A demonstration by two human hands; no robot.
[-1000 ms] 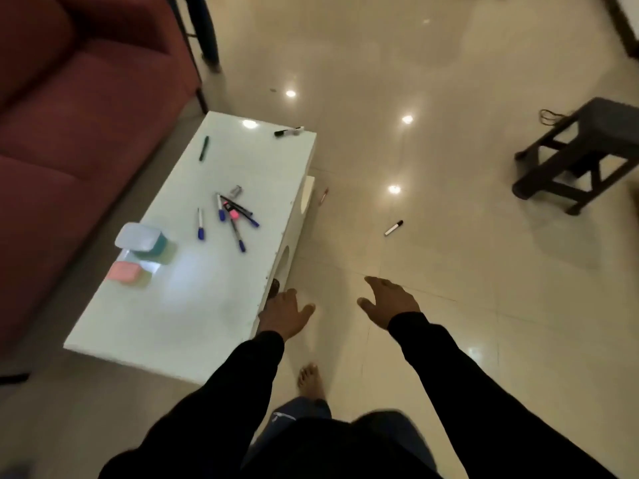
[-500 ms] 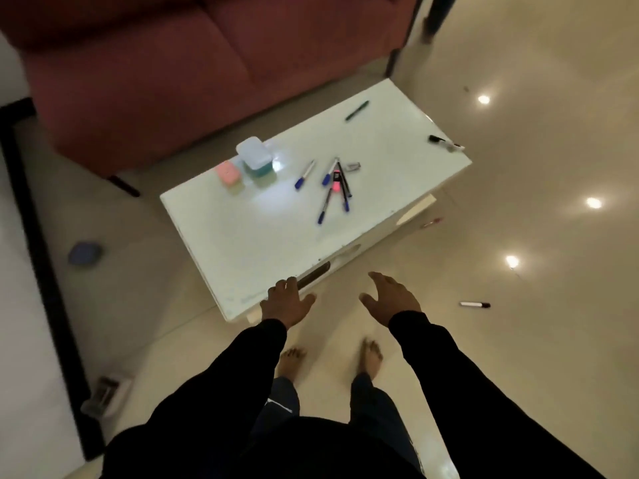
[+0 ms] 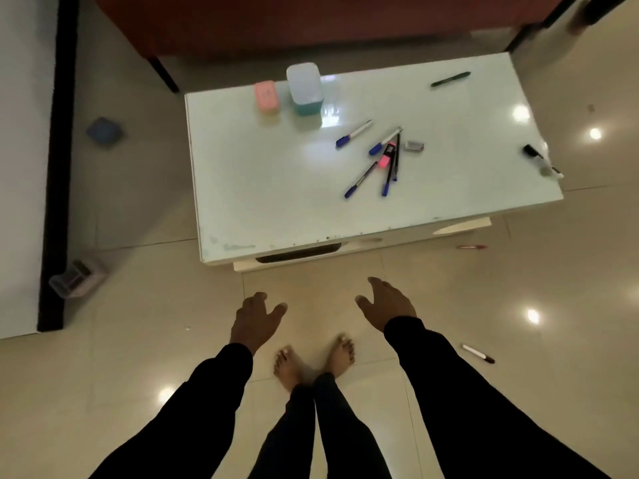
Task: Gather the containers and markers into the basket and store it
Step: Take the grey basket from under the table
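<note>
- The red sofa (image 3: 311, 22) had slid to the top edge of the view, and the glossy white table (image 3: 262, 202) now lay square ahead instead of angled.
- The left hand (image 3: 255, 318), which had touched the table's near edge, hung over the shiny tiled floor (image 3: 138, 340); its fingers were relaxed, holding nothing.
- The right hand (image 3: 387, 305) was likewise loose and empty.
- A boxy teal container (image 3: 305, 88) with a pale lid stood just beside a flat pink container (image 3: 266, 95).
- Slim blue-capped markers (image 3: 380, 157) lay clustered mid-table; a black-tipped marker (image 3: 479, 354) lay on the floor.
</note>
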